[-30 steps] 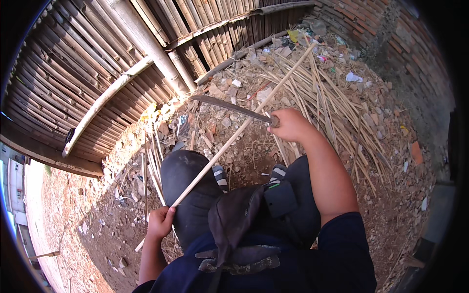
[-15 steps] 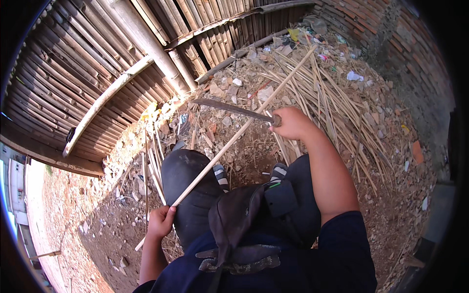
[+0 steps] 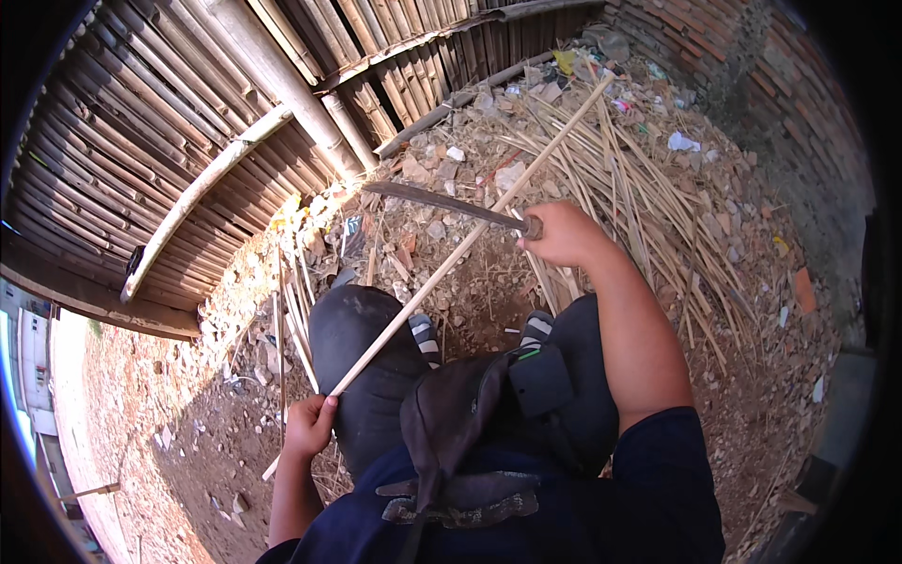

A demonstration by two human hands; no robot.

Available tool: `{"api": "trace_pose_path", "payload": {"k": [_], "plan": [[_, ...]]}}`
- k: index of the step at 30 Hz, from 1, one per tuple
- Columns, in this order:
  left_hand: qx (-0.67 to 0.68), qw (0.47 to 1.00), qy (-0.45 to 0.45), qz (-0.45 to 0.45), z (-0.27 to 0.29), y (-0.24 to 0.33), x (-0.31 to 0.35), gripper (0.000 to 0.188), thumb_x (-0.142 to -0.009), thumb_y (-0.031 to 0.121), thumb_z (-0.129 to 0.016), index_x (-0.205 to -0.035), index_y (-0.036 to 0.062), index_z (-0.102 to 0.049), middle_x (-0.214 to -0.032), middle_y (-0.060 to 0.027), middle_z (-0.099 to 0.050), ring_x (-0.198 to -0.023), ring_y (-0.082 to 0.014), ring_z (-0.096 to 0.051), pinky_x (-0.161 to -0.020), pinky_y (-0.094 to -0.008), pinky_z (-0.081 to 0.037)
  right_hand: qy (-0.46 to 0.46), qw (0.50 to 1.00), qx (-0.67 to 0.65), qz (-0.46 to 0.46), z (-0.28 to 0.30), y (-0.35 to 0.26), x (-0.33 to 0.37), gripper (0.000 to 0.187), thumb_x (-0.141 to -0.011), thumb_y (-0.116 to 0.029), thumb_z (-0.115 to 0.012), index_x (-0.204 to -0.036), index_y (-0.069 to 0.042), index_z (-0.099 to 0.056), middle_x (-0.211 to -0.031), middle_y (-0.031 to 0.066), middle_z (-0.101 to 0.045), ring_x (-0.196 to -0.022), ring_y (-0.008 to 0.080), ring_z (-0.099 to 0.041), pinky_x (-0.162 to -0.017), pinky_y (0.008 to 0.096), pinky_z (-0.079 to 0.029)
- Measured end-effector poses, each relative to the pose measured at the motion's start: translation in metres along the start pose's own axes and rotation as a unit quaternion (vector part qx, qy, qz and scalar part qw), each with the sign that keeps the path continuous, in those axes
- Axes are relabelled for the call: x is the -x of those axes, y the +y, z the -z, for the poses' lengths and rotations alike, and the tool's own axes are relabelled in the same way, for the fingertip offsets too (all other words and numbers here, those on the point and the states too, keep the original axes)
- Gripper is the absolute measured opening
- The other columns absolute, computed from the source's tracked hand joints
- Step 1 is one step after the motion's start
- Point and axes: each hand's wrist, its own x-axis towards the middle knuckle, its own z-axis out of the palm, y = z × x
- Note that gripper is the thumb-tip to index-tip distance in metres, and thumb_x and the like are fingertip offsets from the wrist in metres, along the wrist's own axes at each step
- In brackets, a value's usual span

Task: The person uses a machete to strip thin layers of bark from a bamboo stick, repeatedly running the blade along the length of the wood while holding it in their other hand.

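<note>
My left hand [image 3: 310,426] is closed around the lower part of a long pale bamboo strip [image 3: 434,279], thumb on top, beside my left knee. The strip slants up to the far right, its far end above the pile of strips. In my right hand [image 3: 561,234] is the handle of a long-bladed knife [image 3: 442,203], a machete by its look. Its dark blade points left and lies across the strip, seemingly against it. The fingers of my right hand are wrapped round the handle and partly hidden.
A pile of split bamboo strips [image 3: 648,226] lies at the right on rubble-strewn ground. More strips [image 3: 296,305] lie by my left knee. A bamboo wall [image 3: 141,141] with a thick post [image 3: 272,80] stands at the far left, a brick wall [image 3: 799,122] at the right.
The knife and my right hand have shifted very slightly up and left along the strip. The strip's far end has risen a little. My left hand keeps its hold.
</note>
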Motion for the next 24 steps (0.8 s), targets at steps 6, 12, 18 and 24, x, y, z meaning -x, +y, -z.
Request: {"api": "trace_pose_path", "payload": {"k": [6,12,18,24], "plan": [[-0.049,0.999,0.015,0.000,-0.001,0.002,0.000,0.049,-0.102,0.033,-0.060,-0.065,0.0003,-0.054,-0.052,-0.0081,-0.047,-0.051,-0.0146,-0.044,-0.049,-0.0363,-0.036,-0.013,0.999,0.000,-0.040,-0.002,0.016,-0.010,0.046,-0.079,-0.031,-0.078,-0.113,-0.002,-0.071,-0.103,0.0240,-0.070,-0.100,0.0401,-0.067,-0.089,0.0459,-0.053],[-0.052,0.998,0.026,-0.001,-0.001,0.009,0.001,0.050,-0.101,0.033,-0.061,-0.065,0.0005,-0.053,-0.052,-0.0084,-0.047,-0.050,-0.0153,-0.044,-0.049,-0.0369,-0.036,0.012,0.999,-0.006,-0.034,0.001,-0.002,-0.002,0.050,-0.079,-0.033,-0.079,-0.115,0.000,-0.070,-0.102,0.0258,-0.070,-0.100,0.0410,-0.068,-0.090,0.0446,-0.052],[-0.047,0.999,0.012,-0.003,0.000,0.001,0.001,0.048,-0.103,0.030,-0.059,-0.066,0.0010,-0.052,-0.053,-0.0044,-0.045,-0.053,-0.0105,-0.041,-0.049,-0.0351,-0.034,-0.006,1.000,0.008,-0.001,-0.004,0.000,-0.001,0.041,-0.080,-0.031,-0.077,-0.112,-0.005,-0.071,-0.104,0.0202,-0.071,-0.101,0.0380,-0.067,-0.089,0.0457,-0.053],[-0.053,0.998,0.034,-0.012,-0.003,0.001,-0.001,0.050,-0.099,0.031,-0.063,-0.061,0.0009,-0.052,-0.049,-0.0115,-0.046,-0.044,-0.0202,-0.045,-0.047,-0.0384,-0.035,-0.046,0.998,0.024,-0.029,-0.005,0.000,-0.009,0.038,-0.080,-0.032,-0.077,-0.108,-0.007,-0.072,-0.104,0.0187,-0.072,-0.099,0.0373,-0.068,-0.087,0.0458,-0.053]]}}
